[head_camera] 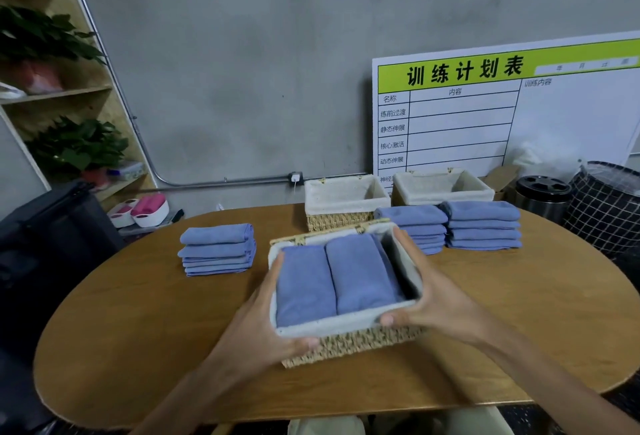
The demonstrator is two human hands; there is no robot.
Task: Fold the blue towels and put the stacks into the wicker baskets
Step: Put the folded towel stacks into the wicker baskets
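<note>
A wicker basket (349, 344) with a pale cloth lining sits in the middle of the table, and two stacks of folded blue towels (332, 278) lie side by side inside it. My left hand (266, 323) grips its left wall, thumb on the front rim. My right hand (426, 296) grips the right wall, thumb at the front corner. A stack of folded towels (217, 249) lies at the left. Two more stacks (483, 225) stand at the back right. Behind them stand two empty lined baskets (341, 218), (443, 192).
The oval wooden table (138, 330) has bare surface at front left and right. A printed board (502, 112) leans on the wall behind. A black bin (542, 197) and a checked hamper (606, 206) stand at the right, shelves with plants (76, 147) at the left.
</note>
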